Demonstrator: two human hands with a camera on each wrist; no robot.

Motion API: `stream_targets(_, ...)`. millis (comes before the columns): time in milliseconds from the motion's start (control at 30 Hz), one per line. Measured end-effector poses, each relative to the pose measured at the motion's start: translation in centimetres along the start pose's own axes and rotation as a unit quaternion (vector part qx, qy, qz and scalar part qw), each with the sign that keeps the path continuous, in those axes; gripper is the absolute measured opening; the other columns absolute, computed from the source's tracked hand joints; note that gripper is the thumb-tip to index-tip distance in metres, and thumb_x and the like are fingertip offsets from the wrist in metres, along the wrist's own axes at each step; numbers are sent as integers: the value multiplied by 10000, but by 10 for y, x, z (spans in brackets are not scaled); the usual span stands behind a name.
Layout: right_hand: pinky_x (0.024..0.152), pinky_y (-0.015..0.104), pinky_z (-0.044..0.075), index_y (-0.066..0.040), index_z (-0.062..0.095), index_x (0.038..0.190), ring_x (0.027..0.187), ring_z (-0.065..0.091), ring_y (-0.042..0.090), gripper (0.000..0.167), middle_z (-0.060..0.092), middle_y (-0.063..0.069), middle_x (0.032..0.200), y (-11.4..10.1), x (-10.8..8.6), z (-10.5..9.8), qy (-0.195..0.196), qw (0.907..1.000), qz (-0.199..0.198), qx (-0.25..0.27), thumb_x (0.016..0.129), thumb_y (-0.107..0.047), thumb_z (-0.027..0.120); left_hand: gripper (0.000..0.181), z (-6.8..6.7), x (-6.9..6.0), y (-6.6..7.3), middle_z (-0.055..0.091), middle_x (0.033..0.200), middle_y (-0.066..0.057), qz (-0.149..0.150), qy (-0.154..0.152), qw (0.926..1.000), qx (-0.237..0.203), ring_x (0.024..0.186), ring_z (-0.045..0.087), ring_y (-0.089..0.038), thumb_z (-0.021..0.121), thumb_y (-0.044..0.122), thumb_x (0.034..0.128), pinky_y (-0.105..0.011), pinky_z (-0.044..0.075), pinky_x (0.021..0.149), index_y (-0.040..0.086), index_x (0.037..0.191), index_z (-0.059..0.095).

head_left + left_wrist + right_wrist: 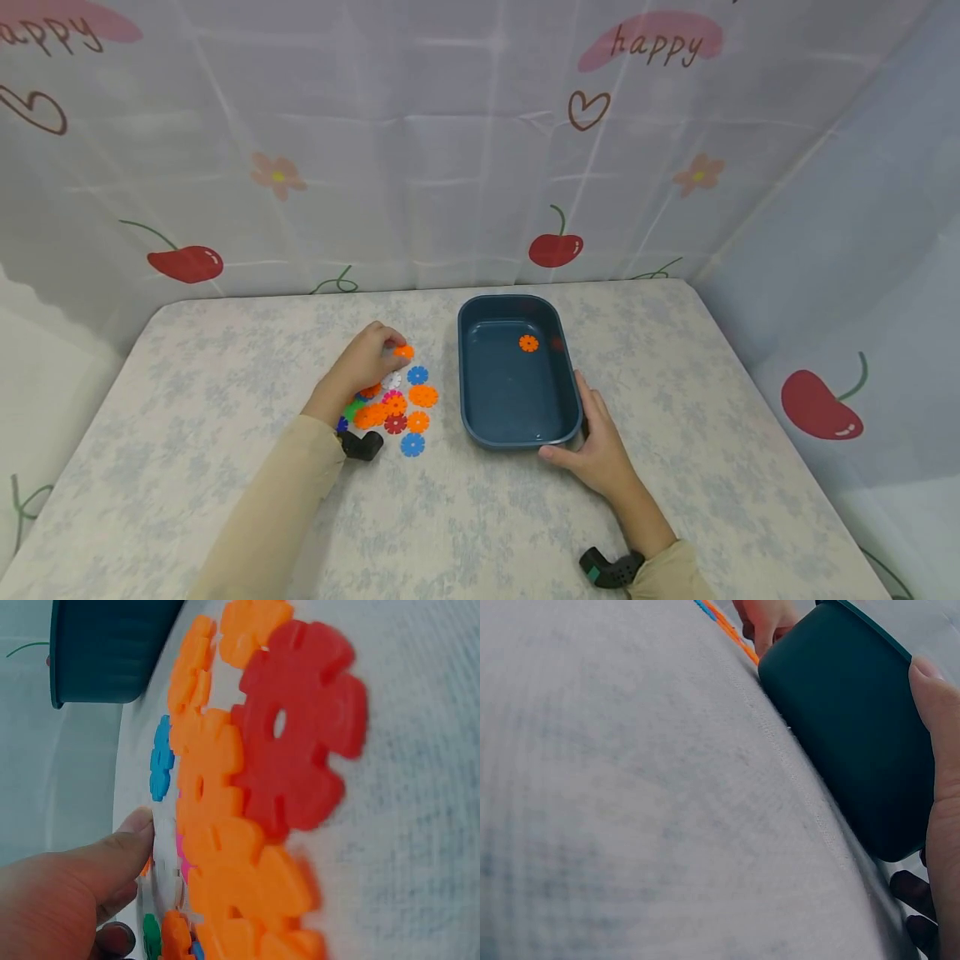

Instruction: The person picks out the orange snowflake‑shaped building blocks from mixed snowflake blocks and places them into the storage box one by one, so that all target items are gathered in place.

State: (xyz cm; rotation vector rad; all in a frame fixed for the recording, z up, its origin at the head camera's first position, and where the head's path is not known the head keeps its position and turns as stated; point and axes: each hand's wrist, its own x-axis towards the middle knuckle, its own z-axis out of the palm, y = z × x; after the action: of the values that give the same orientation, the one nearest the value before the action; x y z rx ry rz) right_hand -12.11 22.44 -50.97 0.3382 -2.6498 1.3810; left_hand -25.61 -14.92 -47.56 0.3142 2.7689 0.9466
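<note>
Pinching an orange disc (404,352), the left hand (366,360) has its thumb and finger together on it, at the far end of a messy heap (372,414) of flat discs with notched edges. I cannot tell if that disc is off the worktop (750,500). The right hand (602,456) holds the near right corner of a dark blue box (517,402), with its thumb on the near side and its other fingers along the right side. The box sits on the worktop, to the right of the heap and apart from it. One more orange disc (528,343) lies inside the box, toward the far end. In the heap, some discs lie on top of others. There are orange ones, a red disc (395,424), a pink disc (386,395), a white disc (392,380) and a green disc (351,411). One blue disc (417,375) is near the pinched one, and another blue disc (412,444) is at the near end. Both arms have tan sleeves (258,508) and black gadgets (362,445) at the wrists. Behind the worktop hangs a white curtain (420,200) with red cherries (556,250).
</note>
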Motion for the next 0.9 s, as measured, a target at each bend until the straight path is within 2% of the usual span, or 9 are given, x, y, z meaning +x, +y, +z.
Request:
stream_targets(200,1002,304,433,-132,137,1603,1186,473,149,1218,458,87,1340,1,0,1,-5,10000,37,-53,673,-271,910,298,-1,2,0,536,1209,-123,-111,-111,9998,-148,1104,543,-302,696,238,941,-477,453,1040,67,1174,624)
stream_targets(433,1019,440,430,-134,126,1605,1226,473,179,1220,444,95,1368,1,0,1,-40,10000,75,-49,678,-279,906,340,0,-1,1,581,1250,-132,159,0,9998,-109,1162,548,-315,666,278,961,-500,433,1068,76,1220,578)
stream_targets(567,1018,478,431,-143,122,1606,1242,472,190,1223,440,89,1383,1,0,1,-62,9999,106,-76,680,-296,905,420,0,0,2,586,1288,-134,253,117,9995,-151,1199,548,-322,655,309,966,-512,432,1082,76,1304,564)
stream_targets(733,1033,477,427,-203,105,1610,1263,469,199,1229,435,84,1393,1,-1,1,-61,9999,108,-22,683,-293,905,444,-5,-2,20,578,1318,-116,478,335,9980,-226,1226,541,-321,647,311,971,-512,443,1077,84,1346,573)
stream_targets(900,1048,502,411,-304,79,1602,1296,455,214,1236,424,83,1412,1,-1,0,-49,9999,98,49,684,-291,906,386,-7,-4,52,607,1212,-77,1106,507,9925,-152,1080,565,-268,676,296,950,-437,511,952,88,1272,626)
